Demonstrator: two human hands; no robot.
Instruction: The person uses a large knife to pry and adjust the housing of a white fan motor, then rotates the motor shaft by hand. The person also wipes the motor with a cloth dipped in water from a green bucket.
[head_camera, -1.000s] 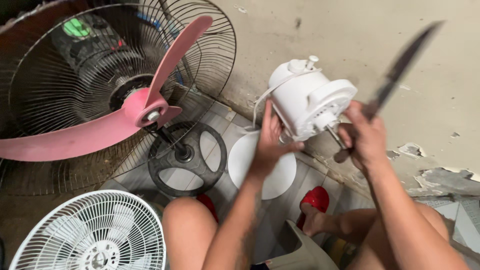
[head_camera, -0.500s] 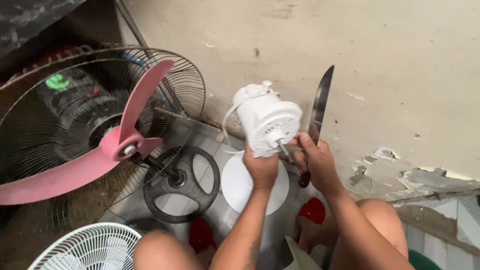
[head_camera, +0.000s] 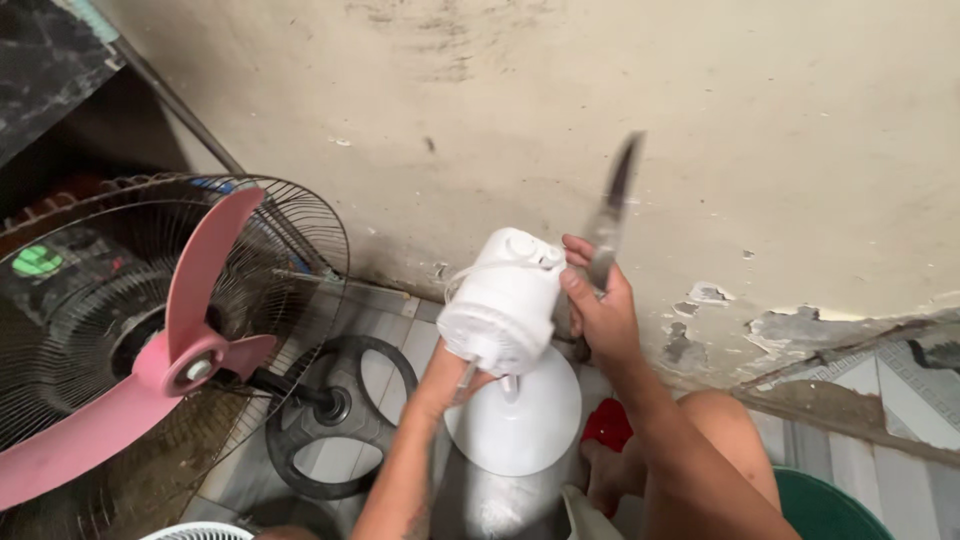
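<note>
A: White fan motor housing (head_camera: 505, 300), rounded, sits mid-frame on a short neck above its round white base (head_camera: 520, 415). Where do the hands sit against it?

B: One on each side. Left hand (head_camera: 455, 375) is under the housing's lower front, where the shaft (head_camera: 467, 377) pokes out; right hand (head_camera: 600, 310) is against its right flank, thumb touching the casing.

A: Floor?

B: Pale tiles (head_camera: 385, 330), dirty, meeting a stained cream wall (head_camera: 760, 130) with plaster flaked off low down on the right. The base stands on the tiles just in front of the wall.

A: What else is around?

B: To the left, a big fan with a pink blade (head_camera: 175, 350) in front of a dark wire grille (head_camera: 300, 230), its black ring-shaped foot (head_camera: 335, 420) lying on the tiles near the white base. A red slipper (head_camera: 608, 425) is beside the base, a green tub (head_camera: 825, 505) at lower right. The person's bare knee (head_camera: 725, 440) is folded close by.

A: Hand states?

B: Right hand is closed around the handle of a long knife (head_camera: 612, 215), blade upright, tilted slightly, blurred against the wall. Left hand is curled up under the housing; the fingers are hidden, so I cannot tell whether they pinch the shaft or only press the casing.
</note>
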